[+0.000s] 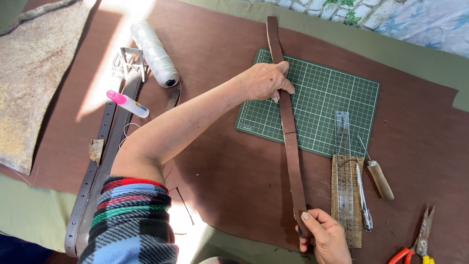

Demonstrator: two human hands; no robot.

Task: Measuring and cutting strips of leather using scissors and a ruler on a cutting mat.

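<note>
Left hand point(266, 80) flat on strap point(288, 132), fingers pressing it onto cutting mat point(342, 98). Right hand point(325, 234) pinching strap's near end w/ thumb + fingers. Strap runs lengthwise across mat onto brown sheet point(234, 186). Looks like leather: light, flexible, semi-stiff; best gripped at ends. Ruler point(343, 161), awl point(377, 173) just beside; thread spool point(155, 53), belts point(105, 146) left. Worktop cloth-covered, sunlit patches.

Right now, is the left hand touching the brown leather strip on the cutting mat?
Touching. The head view shows the left hand with fingertips pressed on the leather strip over the green cutting mat.
</note>
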